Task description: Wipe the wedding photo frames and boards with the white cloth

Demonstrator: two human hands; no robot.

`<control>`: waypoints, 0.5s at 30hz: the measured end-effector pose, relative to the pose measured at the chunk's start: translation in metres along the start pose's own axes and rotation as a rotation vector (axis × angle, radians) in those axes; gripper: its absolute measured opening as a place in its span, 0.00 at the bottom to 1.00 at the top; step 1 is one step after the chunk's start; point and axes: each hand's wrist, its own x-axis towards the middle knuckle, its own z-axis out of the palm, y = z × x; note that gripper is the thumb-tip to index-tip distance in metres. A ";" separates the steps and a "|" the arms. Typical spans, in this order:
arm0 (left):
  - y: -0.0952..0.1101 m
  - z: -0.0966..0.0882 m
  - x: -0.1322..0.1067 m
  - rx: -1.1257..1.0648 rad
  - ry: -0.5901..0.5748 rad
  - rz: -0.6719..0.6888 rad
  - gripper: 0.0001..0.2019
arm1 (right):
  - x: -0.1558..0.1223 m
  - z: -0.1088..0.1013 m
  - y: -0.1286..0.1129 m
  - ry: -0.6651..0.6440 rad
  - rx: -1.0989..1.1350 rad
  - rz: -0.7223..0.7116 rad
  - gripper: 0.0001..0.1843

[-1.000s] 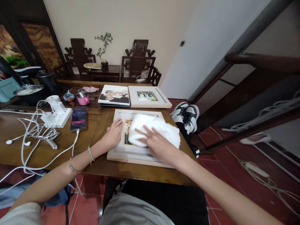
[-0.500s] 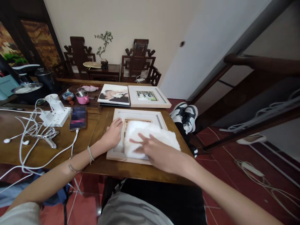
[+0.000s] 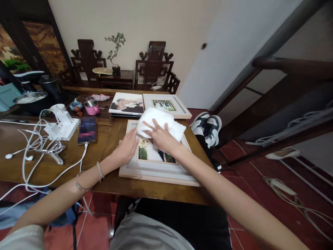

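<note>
A pale wooden picture frame (image 3: 156, 170) with a photo in it lies flat on the brown wooden table (image 3: 52, 166) in front of me. My right hand (image 3: 162, 137) presses a white fluffy cloth (image 3: 158, 122) onto the frame's far edge, fingers spread flat on the cloth. My left hand (image 3: 127, 147) rests on the frame's left side, fingers flat, holding it still.
Beyond lie a second framed photo (image 3: 166, 106) and a photo print (image 3: 127, 104). To the left are a phone (image 3: 87, 130), a white power strip (image 3: 62, 126) with tangled cables, earphones and a pink cup (image 3: 92, 108). Sneakers (image 3: 206, 126) sit on the red tile floor at right.
My right hand has slid the white cloth from the near part of the frame to its far edge, uncovering the photo. My left hand has stayed on the frame's left side.
</note>
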 end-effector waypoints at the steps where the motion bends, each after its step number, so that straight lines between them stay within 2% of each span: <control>1: 0.000 0.000 0.000 -0.022 0.026 0.018 0.26 | 0.003 0.000 -0.001 0.004 -0.001 -0.011 0.40; 4: -0.003 0.002 0.000 -0.055 0.067 0.038 0.28 | -0.006 -0.005 -0.014 -0.041 0.064 -0.081 0.38; 9: -0.005 0.005 -0.002 -0.091 0.085 -0.010 0.31 | -0.057 -0.033 -0.036 -0.227 0.262 -0.264 0.40; 11: -0.004 0.004 -0.003 -0.097 0.079 -0.026 0.32 | -0.068 -0.042 -0.040 -0.291 0.305 -0.292 0.39; 13: -0.002 0.003 -0.004 -0.092 0.064 -0.034 0.32 | -0.065 -0.044 -0.042 -0.295 0.311 -0.265 0.38; 15: -0.001 0.002 -0.004 -0.076 0.044 -0.038 0.32 | -0.049 -0.040 -0.041 -0.255 0.279 -0.203 0.38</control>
